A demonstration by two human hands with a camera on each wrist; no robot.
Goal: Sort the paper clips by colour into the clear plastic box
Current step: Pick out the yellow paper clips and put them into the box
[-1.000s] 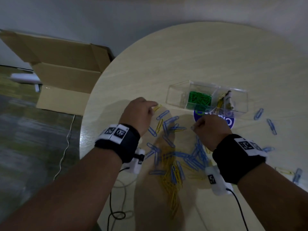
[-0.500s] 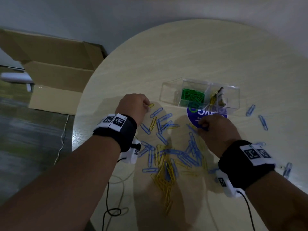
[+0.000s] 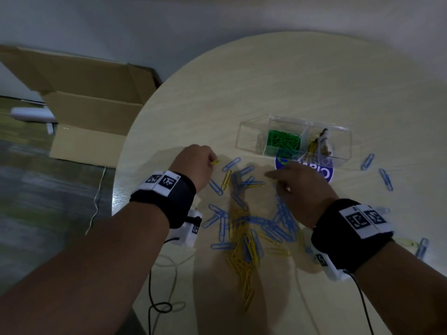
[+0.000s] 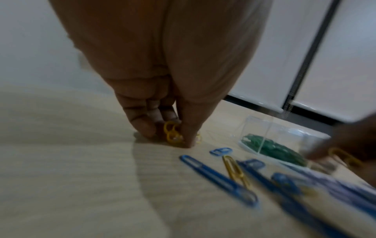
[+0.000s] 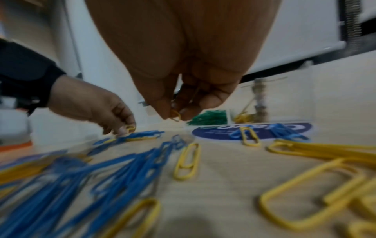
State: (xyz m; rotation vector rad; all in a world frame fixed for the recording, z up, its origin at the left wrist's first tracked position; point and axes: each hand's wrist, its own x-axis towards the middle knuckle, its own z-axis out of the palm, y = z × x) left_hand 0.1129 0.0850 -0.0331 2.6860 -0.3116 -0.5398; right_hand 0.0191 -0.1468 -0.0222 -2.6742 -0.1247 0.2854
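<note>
A clear plastic box [image 3: 250, 135] stands on the round table, with green clips [image 3: 284, 140] in its middle compartment and yellow clips [image 3: 314, 142] in the right one. Blue and yellow paper clips [image 3: 242, 228] lie mixed in a pile nearer me. My left hand [image 3: 196, 163] pinches yellow clips [image 4: 173, 134] against the table at the pile's left edge. My right hand [image 3: 300, 189] hovers over the pile and pinches a yellow clip [image 5: 176, 115] in its fingertips, just in front of the box.
A round blue sticker [image 3: 324, 171] lies on the table in front of the box. Stray blue clips [image 3: 384, 177] sit to the right. An open cardboard box [image 3: 96, 105] stands on the floor to the left. Cables [image 3: 159, 305] hang off the table's near edge.
My right hand has moved a little left over the pile, holding a yellow clip. My left hand stays at the pile's left edge on its yellow clips.
</note>
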